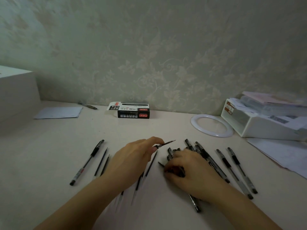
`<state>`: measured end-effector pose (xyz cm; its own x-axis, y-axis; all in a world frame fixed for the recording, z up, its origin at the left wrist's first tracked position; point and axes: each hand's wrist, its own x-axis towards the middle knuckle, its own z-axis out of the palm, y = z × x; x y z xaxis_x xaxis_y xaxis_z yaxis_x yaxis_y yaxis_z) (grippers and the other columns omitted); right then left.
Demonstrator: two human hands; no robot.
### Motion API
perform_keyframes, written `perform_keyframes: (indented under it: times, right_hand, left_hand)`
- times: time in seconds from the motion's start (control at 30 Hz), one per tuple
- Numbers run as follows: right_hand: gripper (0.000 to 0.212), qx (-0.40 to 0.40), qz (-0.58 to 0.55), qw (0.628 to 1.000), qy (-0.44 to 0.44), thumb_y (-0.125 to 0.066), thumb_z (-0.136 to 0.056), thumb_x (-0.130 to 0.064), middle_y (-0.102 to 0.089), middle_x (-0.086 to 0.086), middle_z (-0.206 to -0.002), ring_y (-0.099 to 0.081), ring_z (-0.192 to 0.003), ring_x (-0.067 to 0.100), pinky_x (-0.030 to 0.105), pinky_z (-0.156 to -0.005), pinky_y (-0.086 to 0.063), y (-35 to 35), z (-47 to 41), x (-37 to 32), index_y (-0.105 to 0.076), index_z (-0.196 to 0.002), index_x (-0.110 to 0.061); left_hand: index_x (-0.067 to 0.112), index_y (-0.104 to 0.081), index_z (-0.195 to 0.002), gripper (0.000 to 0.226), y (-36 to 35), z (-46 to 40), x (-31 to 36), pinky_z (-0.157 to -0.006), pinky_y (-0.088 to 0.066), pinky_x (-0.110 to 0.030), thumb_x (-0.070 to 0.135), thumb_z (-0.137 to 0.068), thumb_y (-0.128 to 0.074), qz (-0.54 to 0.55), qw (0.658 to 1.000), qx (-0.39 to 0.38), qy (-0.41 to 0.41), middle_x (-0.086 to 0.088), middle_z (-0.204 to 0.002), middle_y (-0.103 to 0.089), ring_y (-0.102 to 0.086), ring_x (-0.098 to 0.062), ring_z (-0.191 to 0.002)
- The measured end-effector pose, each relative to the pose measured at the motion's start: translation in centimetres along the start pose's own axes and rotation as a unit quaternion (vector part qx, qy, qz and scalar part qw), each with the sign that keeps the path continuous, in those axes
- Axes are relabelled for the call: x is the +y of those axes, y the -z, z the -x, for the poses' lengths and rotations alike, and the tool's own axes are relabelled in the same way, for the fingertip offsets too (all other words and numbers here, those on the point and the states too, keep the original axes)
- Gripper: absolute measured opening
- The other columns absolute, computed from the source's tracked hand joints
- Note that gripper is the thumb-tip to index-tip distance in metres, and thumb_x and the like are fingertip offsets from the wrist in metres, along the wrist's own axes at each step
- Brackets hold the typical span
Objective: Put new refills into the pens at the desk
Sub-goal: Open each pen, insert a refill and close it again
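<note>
Left hand (132, 156) pinched a refill (166, 143); right hand (186, 165) gripped a pen (174, 170) from the heap; most pens (207, 156) apparently unfilled.

black pens (209, 161); floral wallpaper (166, 55)

left hand (132, 156) pinching, right hand (187, 166) palm-down, fingers curled

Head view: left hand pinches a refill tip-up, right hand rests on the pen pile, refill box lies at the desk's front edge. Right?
Not quite. The head view shows the refill box at the back of the desk, against the wall. The left hand does pinch a refill; the right hand is on the pen pile.
</note>
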<state>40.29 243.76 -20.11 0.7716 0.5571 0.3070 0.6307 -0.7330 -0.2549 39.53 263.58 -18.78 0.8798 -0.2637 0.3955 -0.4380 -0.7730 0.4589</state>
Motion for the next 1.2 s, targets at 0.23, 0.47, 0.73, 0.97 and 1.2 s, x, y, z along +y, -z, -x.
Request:
perform_keyframes:
  times: [0.23, 0.47, 0.73, 0.97, 1.2]
  right_hand:
    - [0.021, 0.026, -0.015, 0.999, -0.019, -0.062, -0.091, -0.035, -0.059, -0.011, -0.089, -0.047, -0.086, 0.006, 0.021, -0.076, -0.038, -0.3, 0.0, -0.4, -0.073, -0.108, -0.029]
    - [0.008, 0.125, -0.450, 0.860, -0.206, -0.072, -0.085, -0.032, -0.077, -0.009, -0.088, -0.071, -0.082, 0.002, 0.011, -0.069, -0.051, 0.7, -0.4, -0.9, -0.078, -0.090, -0.034]
    - [0.015, 0.182, -0.612, 0.725, -0.258, -0.066, -0.089, -0.024, -0.077, 0.007, -0.096, -0.070, -0.078, 0.014, 0.022, -0.069, -0.056, 1.2, -0.7, -0.9, -0.075, -0.093, -0.013]
    - [0.011, 0.349, -0.385, 0.795, -0.313, -0.059, -0.097, -0.023, -0.069, -0.006, -0.067, -0.065, -0.056, 0.008, 0.023, -0.056, -0.054, 4.9, 0.2, 4.2, -0.066, -0.090, -0.018]
    - [0.011, 0.193, 0.037, 0.914, -0.355, -0.067, -0.091, -0.026, -0.068, -0.002, -0.077, -0.062, -0.070, 0.016, 0.029, -0.062, -0.050, 3.3, 1.5, 6.5, -0.071, -0.085, -0.019]
  left_hand:
    - [0.040, -0.053, -0.122, 0.027, -0.5, -0.1, -0.3, -0.070, -0.049, -0.030, 0.028, -0.101, -0.041, 0.009, 1.000, 0.009, -0.009, 0.014, -0.079, -0.055, -0.053, -0.006, -0.072]
    - [0.045, -0.053, -0.119, 0.031, -0.9, -0.1, -0.1, -0.065, -0.041, -0.008, 0.045, -0.096, -0.032, 0.067, 0.995, 0.052, -0.042, 0.031, -0.076, -0.056, -0.057, 0.008, -0.078]
    - [0.046, -0.047, -0.129, 0.033, -1.1, 0.0, -0.2, -0.074, -0.053, -0.027, 0.044, -0.100, -0.033, 0.041, 0.995, 0.052, -0.080, 0.022, -0.099, -0.064, -0.061, 0.001, -0.084]
    - [0.029, -0.060, -0.091, 0.018, -0.6, -0.1, -2.1, -0.058, -0.041, -0.017, 0.046, -0.090, -0.055, -0.033, 0.996, 0.057, 0.059, 0.016, -0.078, -0.060, -0.054, -0.001, -0.064]
    - [0.031, -0.051, -0.069, 0.027, -0.7, 0.3, -2.3, -0.059, -0.044, -0.023, 0.053, -0.075, -0.067, -0.066, 0.993, -0.006, 0.099, 0.012, -0.072, -0.056, -0.052, -0.002, -0.066]
